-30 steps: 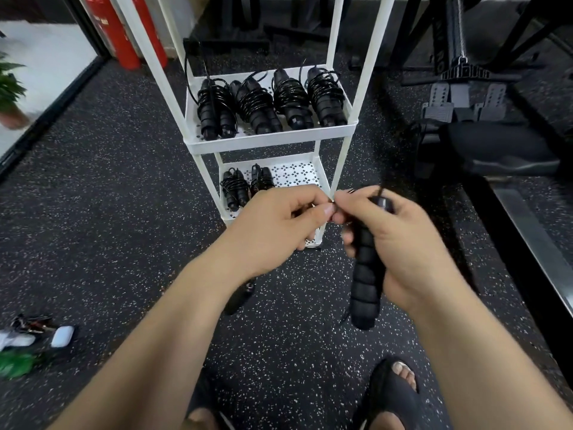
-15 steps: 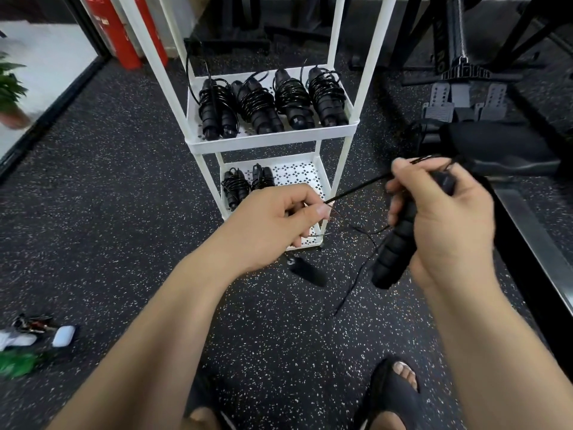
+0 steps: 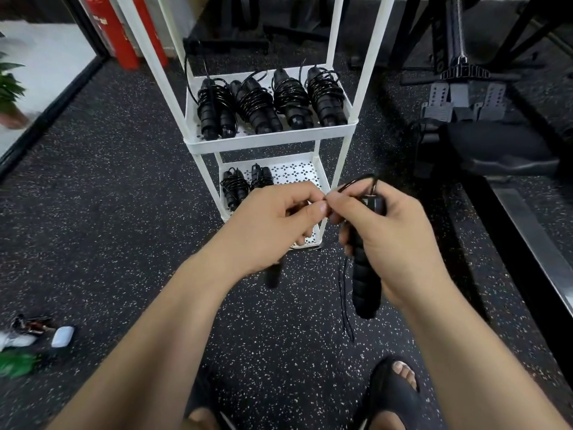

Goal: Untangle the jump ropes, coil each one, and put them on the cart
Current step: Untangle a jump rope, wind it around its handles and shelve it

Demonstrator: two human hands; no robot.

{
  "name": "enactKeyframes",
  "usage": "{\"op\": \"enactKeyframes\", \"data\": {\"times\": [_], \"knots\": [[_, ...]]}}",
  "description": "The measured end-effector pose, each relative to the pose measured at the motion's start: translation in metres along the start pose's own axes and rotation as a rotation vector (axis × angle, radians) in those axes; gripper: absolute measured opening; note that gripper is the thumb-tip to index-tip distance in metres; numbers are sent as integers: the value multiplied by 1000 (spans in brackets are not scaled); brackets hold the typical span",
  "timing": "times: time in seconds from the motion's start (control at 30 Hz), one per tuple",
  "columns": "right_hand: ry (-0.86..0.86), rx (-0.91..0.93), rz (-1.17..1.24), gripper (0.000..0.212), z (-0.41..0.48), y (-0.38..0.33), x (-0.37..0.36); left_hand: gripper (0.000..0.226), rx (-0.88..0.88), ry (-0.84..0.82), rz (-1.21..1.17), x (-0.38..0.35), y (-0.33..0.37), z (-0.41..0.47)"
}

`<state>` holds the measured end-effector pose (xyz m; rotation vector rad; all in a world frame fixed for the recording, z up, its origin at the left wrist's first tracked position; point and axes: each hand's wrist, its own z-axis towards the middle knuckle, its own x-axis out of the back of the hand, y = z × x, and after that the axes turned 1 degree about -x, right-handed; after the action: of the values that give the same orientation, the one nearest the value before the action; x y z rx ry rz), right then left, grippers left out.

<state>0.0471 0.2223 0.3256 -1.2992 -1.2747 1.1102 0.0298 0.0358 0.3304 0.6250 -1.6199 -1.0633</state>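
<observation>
The speckled black floor point(image 3: 108, 212) carries all items. A dark exercise machine point(image 3: 483, 144) stands to the right of the white cart point(image 3: 269, 144). Two red cylinders point(image 3: 124, 29) stand behind the cart, to its left.

Both hands are raised in front of the cart, level with its lower tray. The right hand point(image 3: 393, 240) is closed around a black jump rope handle point(image 3: 366, 287), which points downward; its thumb and forefinger pinch the thin black cord point(image 3: 356, 181), which loops above the handle. The left hand point(image 3: 273, 231) meets the right at the fingertips and pinches the same cord. A second handle point(image 3: 273, 274), blurred, hangs below the left hand, in front of the cart.

Four coiled ropes point(image 3: 257, 103) lie side by side in the upper tray of the cart. Two coiled ropes point(image 3: 235, 187) lie at the left of the lower tray.

A small white case point(image 3: 62, 336) lies on the floor, well to the left of the cart and nearer the person.
</observation>
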Motion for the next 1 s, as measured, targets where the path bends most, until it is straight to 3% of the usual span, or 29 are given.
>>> {"op": "enactKeyframes", "data": {"times": [0.17, 0.47, 0.63, 0.77, 0.87, 1.0], "knots": [[78, 47, 97, 14, 1, -5, 2, 20, 12, -36, 33, 2, -1, 1], [351, 18, 495, 17, 15, -14, 33, 16, 52, -28, 105, 6, -4, 0], [239, -59, 466, 23, 14, -12, 27, 15, 17, 13, 83, 6, -3, 0], [52, -131, 235, 18, 8, -3, 8, 14, -6, -3, 58, -1, 0, 0], [39, -90, 113, 15, 4, 2, -1, 17, -12, -16, 67, -3, 0, 1], [78, -73, 278, 10, 2, -5, -4, 20, 30, -98, 11, -5, -3, 2]]}}
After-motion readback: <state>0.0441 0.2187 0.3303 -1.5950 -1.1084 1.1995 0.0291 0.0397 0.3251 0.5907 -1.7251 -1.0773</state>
